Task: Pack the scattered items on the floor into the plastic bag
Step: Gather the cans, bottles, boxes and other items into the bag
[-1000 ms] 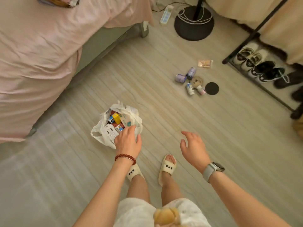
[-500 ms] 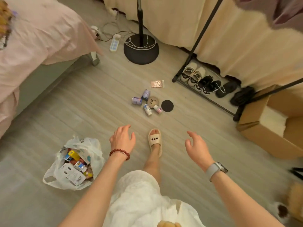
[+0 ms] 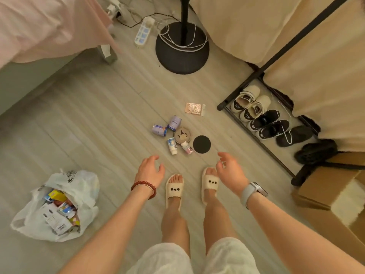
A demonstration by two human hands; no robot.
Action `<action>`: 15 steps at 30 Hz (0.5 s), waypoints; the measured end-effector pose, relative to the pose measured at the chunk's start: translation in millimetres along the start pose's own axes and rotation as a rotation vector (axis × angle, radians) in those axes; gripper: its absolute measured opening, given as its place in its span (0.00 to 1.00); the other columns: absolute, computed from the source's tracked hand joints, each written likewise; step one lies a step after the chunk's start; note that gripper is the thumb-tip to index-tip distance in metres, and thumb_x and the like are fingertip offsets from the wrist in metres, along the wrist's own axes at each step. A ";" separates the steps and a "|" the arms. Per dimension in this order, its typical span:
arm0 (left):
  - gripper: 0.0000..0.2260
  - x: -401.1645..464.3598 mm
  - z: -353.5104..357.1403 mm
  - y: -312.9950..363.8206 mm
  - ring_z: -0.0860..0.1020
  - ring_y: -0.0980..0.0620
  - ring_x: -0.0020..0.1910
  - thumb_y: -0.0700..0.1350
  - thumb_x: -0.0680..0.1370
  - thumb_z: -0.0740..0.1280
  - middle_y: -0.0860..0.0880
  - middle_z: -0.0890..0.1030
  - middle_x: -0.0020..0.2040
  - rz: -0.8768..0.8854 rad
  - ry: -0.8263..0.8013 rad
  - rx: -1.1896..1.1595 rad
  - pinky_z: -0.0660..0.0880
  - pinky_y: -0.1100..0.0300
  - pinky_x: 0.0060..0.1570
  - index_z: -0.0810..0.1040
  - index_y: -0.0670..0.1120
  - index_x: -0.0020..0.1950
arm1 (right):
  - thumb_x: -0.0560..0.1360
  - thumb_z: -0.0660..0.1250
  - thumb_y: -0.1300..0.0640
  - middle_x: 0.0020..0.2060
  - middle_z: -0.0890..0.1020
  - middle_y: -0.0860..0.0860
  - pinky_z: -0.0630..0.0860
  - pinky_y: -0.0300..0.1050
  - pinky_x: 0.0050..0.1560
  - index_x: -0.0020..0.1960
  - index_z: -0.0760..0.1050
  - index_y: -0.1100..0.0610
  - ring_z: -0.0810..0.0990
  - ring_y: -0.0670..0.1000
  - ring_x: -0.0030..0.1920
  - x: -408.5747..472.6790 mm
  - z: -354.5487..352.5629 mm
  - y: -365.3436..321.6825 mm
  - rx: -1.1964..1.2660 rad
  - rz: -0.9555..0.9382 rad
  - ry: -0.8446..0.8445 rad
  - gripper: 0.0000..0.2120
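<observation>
The wooden floor (image 3: 88, 119) fills most of the view. Taking the black round lamp base (image 3: 182, 49) as the landmark: a bed with a pink sheet (image 3: 45, 26) lies to its left, a cream curtain (image 3: 296, 46) on a black rack hangs to its right, and a white power strip (image 3: 142, 34) lies just left of it, with white cable coiled on the base itself. Below and right of the base, a shoe rack (image 3: 264, 117) holds pale and black shoes, and a cardboard box (image 3: 325, 192) stands farther down at the right edge.

The plastic bag (image 3: 59, 204), white and gaping, sits on the floor well below and left of the base, already holding boxes and cartons.

The scattered items lie straight below the base: a flat pinkish packet (image 3: 195, 109) nearest it, then two purple cans (image 3: 167, 126) touching each other, a round tan disc (image 3: 182, 135), a black disc (image 3: 201, 144) just right of it, and two small bottles (image 3: 178, 146) at the lower edge of the cluster.

The person stands in cream slippers (image 3: 191, 186) below this cluster. The left hand (image 3: 151, 171), with a red bead bracelet, and the right hand (image 3: 230, 170), with a watch, both hover just short of the items, fingers loosely spread, holding nothing.
</observation>
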State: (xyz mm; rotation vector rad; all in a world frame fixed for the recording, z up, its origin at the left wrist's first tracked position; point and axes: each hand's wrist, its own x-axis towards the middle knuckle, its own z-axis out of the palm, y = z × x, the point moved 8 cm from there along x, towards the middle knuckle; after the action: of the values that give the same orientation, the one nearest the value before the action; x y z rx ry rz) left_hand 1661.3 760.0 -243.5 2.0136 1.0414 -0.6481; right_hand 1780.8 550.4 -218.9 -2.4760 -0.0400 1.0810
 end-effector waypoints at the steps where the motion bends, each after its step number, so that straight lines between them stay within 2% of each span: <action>1: 0.18 17.7 10.9 -1.8 0.72 0.42 0.63 0.44 0.77 0.60 0.40 0.71 0.65 -0.043 -0.011 -0.036 0.67 0.54 0.62 0.68 0.43 0.67 | 0.78 0.54 0.60 0.62 0.73 0.60 0.69 0.49 0.60 0.67 0.65 0.60 0.72 0.58 0.62 22.3 7.0 4.7 -0.011 0.000 -0.025 0.17; 4: 0.18 80.1 51.4 -16.7 0.72 0.44 0.63 0.44 0.77 0.60 0.40 0.72 0.65 -0.183 -0.003 -0.157 0.67 0.55 0.63 0.68 0.43 0.67 | 0.79 0.54 0.58 0.61 0.75 0.59 0.70 0.50 0.58 0.65 0.67 0.58 0.74 0.58 0.59 97.8 42.2 25.3 -0.077 -0.007 -0.096 0.16; 7: 0.18 162.2 109.3 -39.8 0.72 0.44 0.63 0.44 0.77 0.60 0.41 0.72 0.65 -0.275 0.024 -0.239 0.67 0.55 0.62 0.68 0.43 0.66 | 0.78 0.54 0.58 0.64 0.72 0.58 0.72 0.50 0.60 0.68 0.63 0.57 0.74 0.58 0.60 192.5 94.8 57.4 -0.169 -0.064 -0.184 0.19; 12: 0.22 289.3 225.0 -90.9 0.69 0.41 0.65 0.44 0.77 0.61 0.38 0.68 0.67 -0.344 -0.033 -0.223 0.65 0.53 0.64 0.62 0.41 0.70 | 0.77 0.57 0.55 0.66 0.68 0.58 0.69 0.52 0.63 0.71 0.59 0.58 0.69 0.57 0.65 327.6 189.3 111.7 -0.367 -0.143 -0.286 0.23; 15: 0.26 346.6 271.6 -113.5 0.66 0.39 0.65 0.45 0.77 0.62 0.38 0.64 0.68 -0.352 0.057 -0.187 0.65 0.50 0.63 0.57 0.40 0.72 | 0.77 0.58 0.49 0.65 0.67 0.58 0.70 0.52 0.61 0.70 0.58 0.59 0.67 0.57 0.65 380.4 248.0 133.6 -0.431 -0.163 -0.321 0.25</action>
State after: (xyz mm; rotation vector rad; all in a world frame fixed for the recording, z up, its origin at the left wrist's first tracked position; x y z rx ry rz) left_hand 1728.3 738.5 -692.8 1.7114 1.4534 -0.6490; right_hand 1851.0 598.0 -684.6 -2.5689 -0.6192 1.5125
